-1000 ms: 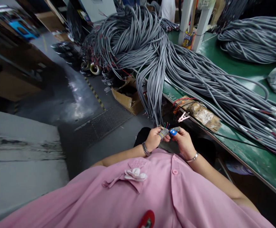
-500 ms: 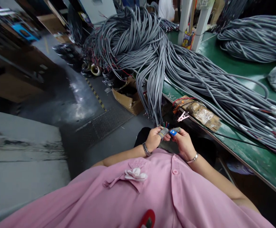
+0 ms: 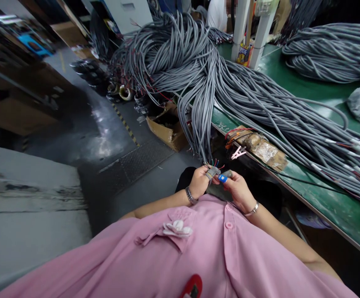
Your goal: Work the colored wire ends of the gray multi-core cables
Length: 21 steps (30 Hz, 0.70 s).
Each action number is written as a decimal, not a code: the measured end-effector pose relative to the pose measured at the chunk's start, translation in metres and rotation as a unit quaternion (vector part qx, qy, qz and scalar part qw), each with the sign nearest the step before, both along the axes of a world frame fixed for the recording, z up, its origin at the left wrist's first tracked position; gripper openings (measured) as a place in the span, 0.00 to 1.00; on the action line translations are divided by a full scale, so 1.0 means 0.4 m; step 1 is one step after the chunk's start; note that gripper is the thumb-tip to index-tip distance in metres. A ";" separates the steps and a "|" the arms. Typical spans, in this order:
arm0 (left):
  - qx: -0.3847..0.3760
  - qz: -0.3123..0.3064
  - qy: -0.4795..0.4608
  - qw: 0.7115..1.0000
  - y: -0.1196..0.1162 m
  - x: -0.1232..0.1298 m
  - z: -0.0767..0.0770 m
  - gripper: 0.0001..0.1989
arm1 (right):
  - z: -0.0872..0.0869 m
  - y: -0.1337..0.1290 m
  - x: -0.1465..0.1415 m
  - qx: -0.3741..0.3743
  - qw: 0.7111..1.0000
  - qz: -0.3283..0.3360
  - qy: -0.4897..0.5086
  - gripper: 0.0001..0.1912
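Note:
Close in front of the pink shirt, my left hand is closed round the end of a grey cable, its thumb wrapped in grey tape. Thin coloured wires fan out above that thumb. My right hand is pinched right beside it, with blue tape on one fingertip and a grey cover on another. What its fingertips hold is too small to name. Grey cables hang over the bench edge down to my hands.
A green bench bears long grey cables, a taped wooden block and a pink clip. Another cable coil lies at the back right. An open cardboard box stands on the floor. A person in white is beyond the bench.
My right hand has shifted slightly left and down, its blue-taped fingertip now lower beside my left thumb. The coloured wires show spread a little more to the right.

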<state>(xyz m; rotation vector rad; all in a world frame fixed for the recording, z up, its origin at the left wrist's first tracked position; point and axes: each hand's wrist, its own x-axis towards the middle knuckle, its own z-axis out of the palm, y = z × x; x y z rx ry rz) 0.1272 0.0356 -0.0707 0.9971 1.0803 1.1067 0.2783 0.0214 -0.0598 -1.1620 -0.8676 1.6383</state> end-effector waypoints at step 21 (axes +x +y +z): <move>0.112 -0.056 0.145 0.982 -0.021 -0.014 0.025 0.11 | 0.012 0.011 0.008 -0.009 0.999 -0.035 -0.029 0.12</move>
